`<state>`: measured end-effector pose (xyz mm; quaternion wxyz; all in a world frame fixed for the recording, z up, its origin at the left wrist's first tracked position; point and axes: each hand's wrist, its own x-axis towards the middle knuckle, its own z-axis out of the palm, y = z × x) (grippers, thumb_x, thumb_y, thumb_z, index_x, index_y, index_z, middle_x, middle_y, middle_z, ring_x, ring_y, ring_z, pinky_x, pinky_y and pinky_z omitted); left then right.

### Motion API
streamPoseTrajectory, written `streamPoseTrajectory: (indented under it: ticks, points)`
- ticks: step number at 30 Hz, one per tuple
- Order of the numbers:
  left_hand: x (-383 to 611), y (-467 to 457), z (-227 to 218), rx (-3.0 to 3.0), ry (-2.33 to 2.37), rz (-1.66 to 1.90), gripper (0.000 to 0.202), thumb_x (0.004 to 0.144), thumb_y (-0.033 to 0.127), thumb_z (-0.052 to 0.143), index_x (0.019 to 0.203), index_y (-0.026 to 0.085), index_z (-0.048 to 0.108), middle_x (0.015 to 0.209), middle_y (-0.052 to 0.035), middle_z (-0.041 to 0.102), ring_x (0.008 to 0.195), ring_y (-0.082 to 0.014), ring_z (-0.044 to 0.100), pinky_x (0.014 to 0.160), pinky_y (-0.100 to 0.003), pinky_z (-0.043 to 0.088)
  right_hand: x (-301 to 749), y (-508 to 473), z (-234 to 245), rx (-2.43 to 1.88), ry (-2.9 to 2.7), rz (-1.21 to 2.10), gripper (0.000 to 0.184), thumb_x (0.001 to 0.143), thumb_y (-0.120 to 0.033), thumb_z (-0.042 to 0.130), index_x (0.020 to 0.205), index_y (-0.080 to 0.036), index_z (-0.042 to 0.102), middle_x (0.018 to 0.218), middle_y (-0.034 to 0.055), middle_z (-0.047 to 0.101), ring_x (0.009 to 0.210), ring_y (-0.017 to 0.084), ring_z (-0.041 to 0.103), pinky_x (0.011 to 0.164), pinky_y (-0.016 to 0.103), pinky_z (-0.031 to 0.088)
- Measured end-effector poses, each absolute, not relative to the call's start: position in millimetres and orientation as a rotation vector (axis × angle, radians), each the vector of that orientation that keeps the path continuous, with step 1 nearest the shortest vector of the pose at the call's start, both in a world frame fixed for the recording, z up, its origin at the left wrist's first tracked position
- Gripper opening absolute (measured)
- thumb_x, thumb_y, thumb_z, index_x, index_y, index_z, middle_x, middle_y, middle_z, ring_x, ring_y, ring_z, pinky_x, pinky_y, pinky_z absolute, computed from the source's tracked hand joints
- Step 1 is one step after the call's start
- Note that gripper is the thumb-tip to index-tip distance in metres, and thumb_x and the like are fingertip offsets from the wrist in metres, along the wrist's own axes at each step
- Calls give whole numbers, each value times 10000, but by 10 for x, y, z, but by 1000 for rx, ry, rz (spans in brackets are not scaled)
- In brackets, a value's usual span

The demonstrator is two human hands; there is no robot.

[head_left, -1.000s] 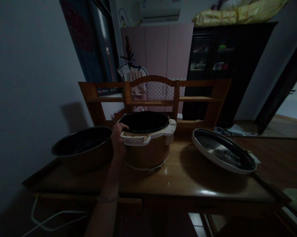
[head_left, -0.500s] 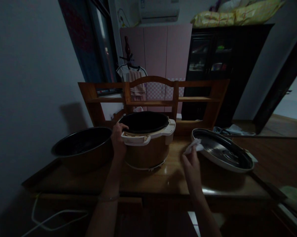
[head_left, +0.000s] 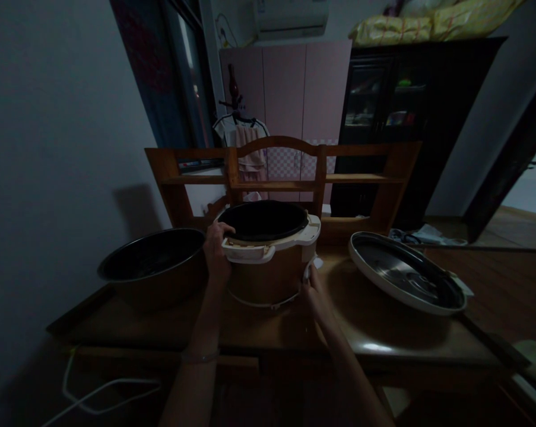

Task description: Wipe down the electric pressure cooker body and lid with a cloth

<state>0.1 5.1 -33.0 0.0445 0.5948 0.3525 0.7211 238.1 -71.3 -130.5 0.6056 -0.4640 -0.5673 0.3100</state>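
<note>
Currently, the cooker (head_left: pixel 265 276) is set upright at about the middle of the counter (head_left: pixel 365 332), lid off, dark opening faced up, white collar (head_left: pixel 294 240) fitted around the top. Its left side is held at the rim by the left hand (head_left: pixel 216 252): grip closed over the edge, forearm angled up from below, thin bracelet (head_left: pixel 199 358) worn on that arm.

A white cloth (head_left: pixel 317 263) is pinched in the right hand (head_left: pixel 311 286): grip closed on it, positioned at the cooker's right side, below the collar. Whether the cooker wall is touched by the cloth can't be told from this angle. Cloth vs tissue can't be told either, light too dim.

A dark pot (head_left: pixel 161 284) is placed left of the cooker, just beside the left hand, open side up; interior too dark to be read. The round lid (head_left: pixel 396 270) is laid to the right, well apart from the right hand, metal inner face shown, tilted.

A wooden shelf (head_left: pixel 274 185) is stood along the counter's back. Behind it, a pink wardrobe (head_left: pixel 283 89), hung clothes (head_left: pixel 250 160) and a dark cabinet (head_left: pixel 454 95) topped with yellow bags (head_left: pixel 392 31) are seen. A white cord (head_left: pixel 111 384) is looped low at front left.
</note>
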Motion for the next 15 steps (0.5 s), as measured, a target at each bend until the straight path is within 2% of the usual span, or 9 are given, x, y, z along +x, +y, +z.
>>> streamPoseTrajectory:
  ticks: [4, 7, 12, 15]
  points:
    - [-2, 68, -337, 1801, 1073, 2210, 514, 1026, 471, 263, 764, 219, 626, 897, -50, 615, 968, -200, 549, 981, -342, 396, 2361, -794, -1240, -1122, -1309, 793, 858, 862, -307, 506, 1624, -226, 118, 1631, 17, 312, 1502, 257, 293, 1234, 460, 215]
    - [-6, 68, -338, 1818, 1074, 2217, 522, 1026, 474, 256, 761, 217, 626, 897, -51, 618, 973, -200, 552, 996, -344, 388, 2374, -783, -1232, -1125, -1330, 794, 886, 839, -296, 514, 1624, -226, 109, 1647, 14, 270, 1506, 256, 284, 1240, 459, 197]
    - [3, 53, -327, 1816, 1037, 2227, 496, 1021, 457, 279, 752, 213, 617, 891, -54, 610, 947, -200, 547, 955, -341, 400, 2384, -753, -1284, -1126, -1336, 792, 908, 845, -325, 537, 1624, -193, 89, 1670, 35, 191, 1545, 232, 165, 1253, 447, 142]
    - [6, 58, -326, 1824, 1026, 2236, 489, 1020, 445, 279, 752, 213, 616, 883, -55, 611, 949, -203, 545, 970, -350, 393, 2381, -754, -1337, -1153, -1315, 823, 930, 835, -332, 567, 1624, -192, 93, 1668, 47, 195, 1543, 244, 173, 1250, 460, 148]
